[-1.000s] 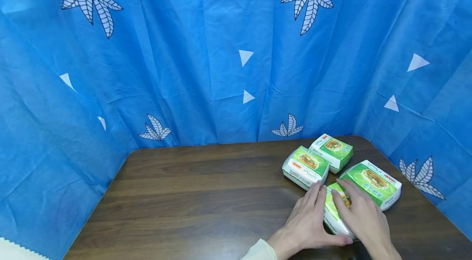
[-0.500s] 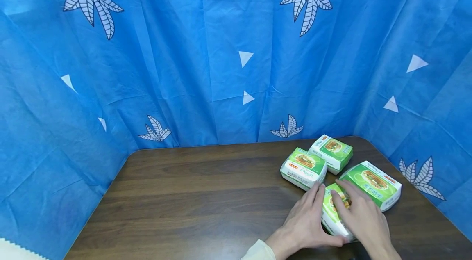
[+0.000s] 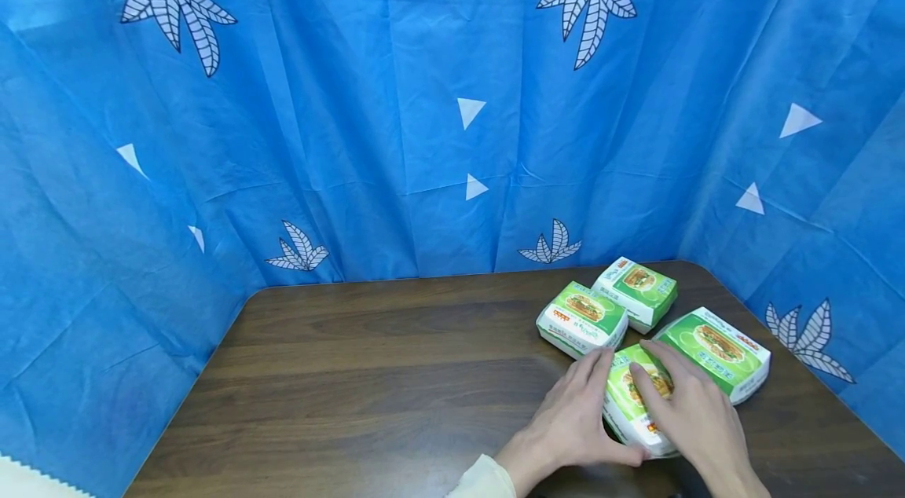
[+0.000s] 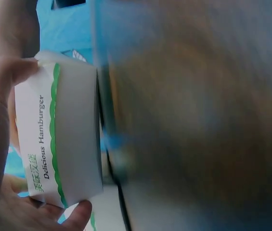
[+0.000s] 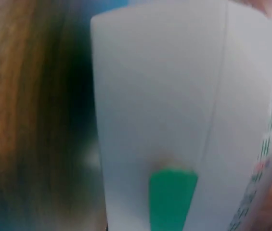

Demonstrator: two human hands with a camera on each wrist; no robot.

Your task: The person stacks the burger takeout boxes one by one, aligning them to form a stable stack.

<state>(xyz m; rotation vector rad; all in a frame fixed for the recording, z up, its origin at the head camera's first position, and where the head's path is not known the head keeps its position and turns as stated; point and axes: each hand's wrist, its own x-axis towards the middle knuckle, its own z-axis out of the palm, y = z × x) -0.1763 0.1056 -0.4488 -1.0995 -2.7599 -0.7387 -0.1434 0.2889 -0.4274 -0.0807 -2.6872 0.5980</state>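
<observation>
Both hands hold one hamburger box (image 3: 622, 411) at the right front of the table. It is white, with a green top that carries a burger picture. My left hand (image 3: 566, 423) spans its left side, the thumb at the near end and the fingers toward the far end. In the left wrist view, the side of the hamburger box (image 4: 61, 134) reads "Delicious Hamburger" between thumb and fingers. My right hand (image 3: 696, 415) lies over the box's right part and hides it. A plain white wall of the box (image 5: 160, 96) fills the right wrist view. Whether its base touches the table is unclear.
Just beyond the hands stands a second hamburger box (image 3: 583, 317), with a smaller one (image 3: 636, 290) behind it. A larger hamburger box (image 3: 717, 353) lies to the right, close to my right hand. Blue curtains (image 3: 452, 129) hang around the brown wooden table (image 3: 368, 388).
The held box has shifted a little to the left, and my left hand has gone with it. The box beyond it has also slid slightly left. My right hand has hardly moved.
</observation>
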